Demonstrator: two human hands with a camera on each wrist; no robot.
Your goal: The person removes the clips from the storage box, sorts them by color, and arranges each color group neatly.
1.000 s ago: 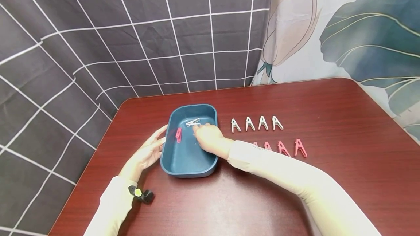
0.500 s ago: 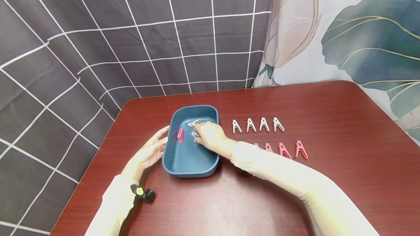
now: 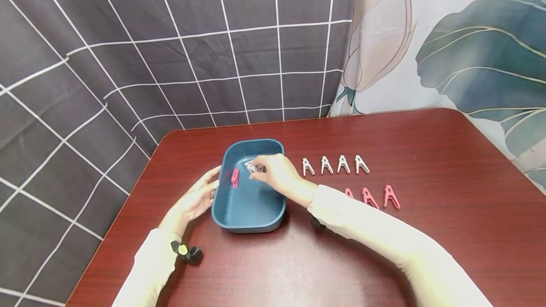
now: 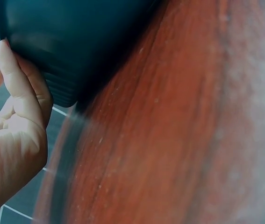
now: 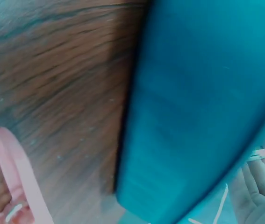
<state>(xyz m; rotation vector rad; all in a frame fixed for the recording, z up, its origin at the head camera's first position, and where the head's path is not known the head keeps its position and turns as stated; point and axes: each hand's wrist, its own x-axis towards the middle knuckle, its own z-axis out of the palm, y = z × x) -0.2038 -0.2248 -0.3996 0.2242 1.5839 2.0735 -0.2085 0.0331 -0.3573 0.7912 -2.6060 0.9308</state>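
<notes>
The blue bin [image 3: 249, 226] stands on the table, with a pink spring clip [image 3: 235, 178] lying on its floor at the left. Over the bin, my right hand [image 3: 279, 176] pinches a small whitish spring clip [image 3: 258, 168] between thumb and fingers. A white clip lies right behind that one; the two overlap, so their outlines are hard to part. My left hand [image 3: 197, 198] rests against the bin's left outer wall with extended fingers. In the left wrist view, fingertips of that hand [image 4: 17, 116] touch the dark bin wall [image 4: 76, 42] near its rim.
Right of the bin, several white clips [image 3: 326, 165] stand in a row. In front of them is a row of pink clips [image 3: 391, 197], partly hidden by my right sleeve. A grey tiled cloth [image 3: 256, 51] hangs behind the red-brown table [image 3: 426, 155].
My right hand has risen slightly and shifted right, with the whitish clip now showing between its fingertips. My left hand stays at the bin wall. The head view has tilted slightly.
</notes>
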